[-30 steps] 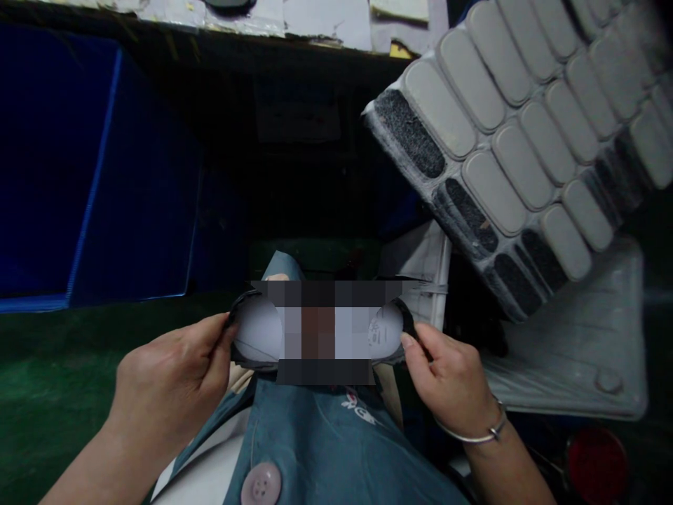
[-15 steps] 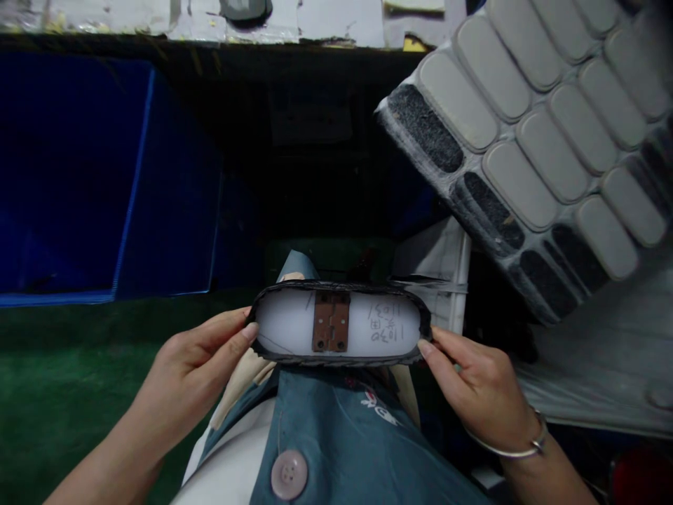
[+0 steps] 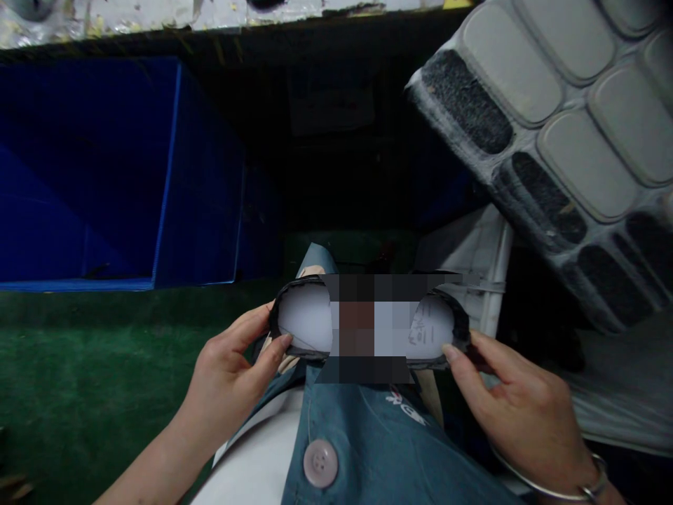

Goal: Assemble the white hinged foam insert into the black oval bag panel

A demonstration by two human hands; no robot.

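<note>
An oval white piece with a dark rim (image 3: 306,317) is stretched between my two hands above my lap; its middle is blurred out by blocks. My left hand (image 3: 234,375) pinches the rim at the left end, thumb on top and fingers beneath. At the right end, my right hand (image 3: 518,403) grips the rim the same way, with a bangle at its wrist. Handwritten marks show on the white surface near the right end.
A blue bin (image 3: 205,175) stands at the left. At the upper right is a grey-white padded block with rounded pads (image 3: 510,63). A worn table edge (image 3: 131,24) runs along the top. Below is a blue-green apron (image 3: 368,449), with green floor (image 3: 78,365) at the left.
The view has shifted, so the hands, the oval piece and the bin appear further right. Both hands keep hold of the piece's ends. Its middle, with a brown hinge-like part before, is now blurred out.
</note>
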